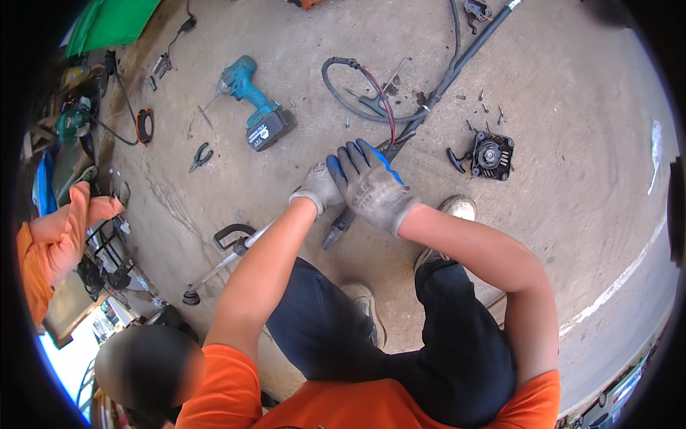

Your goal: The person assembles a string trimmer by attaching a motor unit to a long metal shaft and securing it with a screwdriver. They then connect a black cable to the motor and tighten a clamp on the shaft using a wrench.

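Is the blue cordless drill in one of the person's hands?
No, the drill lies on the concrete floor, apart from both gloved hands, left hand and right hand, which grip a long shaft.

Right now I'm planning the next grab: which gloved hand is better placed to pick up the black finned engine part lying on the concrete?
Probably the right hand: the black finned engine part lies on its side, while the left hand is farther off, gripping the long black shaft.

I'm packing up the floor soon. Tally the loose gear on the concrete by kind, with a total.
Cordless drill, teal: 1
Pliers: 1
Square black engine part: 1
Long trimmer shaft with looped cable, held in both gloved hands, left hand and right hand: 1
Second shaft with loop handle: 1
Total: 5
Small screws and bits are too tiny to count.
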`<action>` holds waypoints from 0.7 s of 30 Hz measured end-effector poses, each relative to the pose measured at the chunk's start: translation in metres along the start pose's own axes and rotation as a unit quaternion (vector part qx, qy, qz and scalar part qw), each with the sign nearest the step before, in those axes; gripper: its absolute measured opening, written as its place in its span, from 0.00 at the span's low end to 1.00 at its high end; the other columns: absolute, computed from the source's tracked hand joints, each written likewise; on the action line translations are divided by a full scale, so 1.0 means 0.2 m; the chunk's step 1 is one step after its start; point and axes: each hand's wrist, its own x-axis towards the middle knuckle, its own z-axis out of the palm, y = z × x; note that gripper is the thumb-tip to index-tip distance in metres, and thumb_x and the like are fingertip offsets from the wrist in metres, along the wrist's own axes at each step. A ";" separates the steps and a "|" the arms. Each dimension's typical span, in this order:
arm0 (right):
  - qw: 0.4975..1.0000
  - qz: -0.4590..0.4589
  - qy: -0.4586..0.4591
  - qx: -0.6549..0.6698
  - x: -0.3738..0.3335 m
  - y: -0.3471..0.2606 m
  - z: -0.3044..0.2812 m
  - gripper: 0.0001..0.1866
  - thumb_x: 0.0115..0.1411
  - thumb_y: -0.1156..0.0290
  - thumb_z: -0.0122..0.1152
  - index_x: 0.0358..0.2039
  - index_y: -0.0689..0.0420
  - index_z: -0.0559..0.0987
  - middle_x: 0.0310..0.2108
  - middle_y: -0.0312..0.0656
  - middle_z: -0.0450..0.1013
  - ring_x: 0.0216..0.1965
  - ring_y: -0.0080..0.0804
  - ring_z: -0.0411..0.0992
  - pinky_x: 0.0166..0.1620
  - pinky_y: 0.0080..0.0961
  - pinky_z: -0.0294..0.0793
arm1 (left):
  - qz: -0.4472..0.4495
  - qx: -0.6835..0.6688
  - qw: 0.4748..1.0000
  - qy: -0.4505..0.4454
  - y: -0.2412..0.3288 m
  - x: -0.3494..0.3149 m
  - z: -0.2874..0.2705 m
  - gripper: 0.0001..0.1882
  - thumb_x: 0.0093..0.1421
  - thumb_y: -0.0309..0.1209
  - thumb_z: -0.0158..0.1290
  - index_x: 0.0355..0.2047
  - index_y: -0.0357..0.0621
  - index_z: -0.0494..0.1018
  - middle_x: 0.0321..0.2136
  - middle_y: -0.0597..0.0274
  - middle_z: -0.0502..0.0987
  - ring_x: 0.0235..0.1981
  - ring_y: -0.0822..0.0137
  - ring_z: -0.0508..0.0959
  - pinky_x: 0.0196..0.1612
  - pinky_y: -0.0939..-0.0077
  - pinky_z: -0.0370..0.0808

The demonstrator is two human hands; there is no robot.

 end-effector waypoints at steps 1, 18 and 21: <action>0.995 0.020 -0.099 0.019 0.07 0.02 0.04 0.22 0.60 0.67 0.51 0.53 0.64 0.74 0.47 0.50 0.76 0.52 0.46 0.73 0.56 0.44 0.70 | -0.028 -0.011 0.999 -0.034 0.00 -0.02 -0.03 0.31 0.51 0.49 0.59 0.49 0.42 0.74 0.46 0.39 0.77 0.48 0.47 0.78 0.52 0.57 0.74; 0.935 -0.039 -0.339 0.093 0.23 -0.08 0.17 0.15 0.56 0.68 0.56 0.44 0.59 0.74 0.36 0.52 0.79 0.39 0.49 0.80 0.39 0.44 0.78 | -0.110 -0.207 0.971 0.052 -0.34 -0.48 0.18 0.54 0.47 0.58 0.64 0.63 0.35 0.57 0.49 0.39 0.76 0.51 0.44 0.78 0.53 0.58 0.74; 0.899 -0.035 -0.425 0.094 0.29 -0.10 0.11 0.15 0.57 0.70 0.54 0.45 0.58 0.76 0.39 0.49 0.80 0.42 0.46 0.80 0.42 0.42 0.78 | -0.109 -0.167 0.980 -0.007 -0.48 -0.46 0.23 0.44 0.47 0.59 0.62 0.57 0.40 0.68 0.46 0.41 0.78 0.50 0.46 0.78 0.54 0.59 0.74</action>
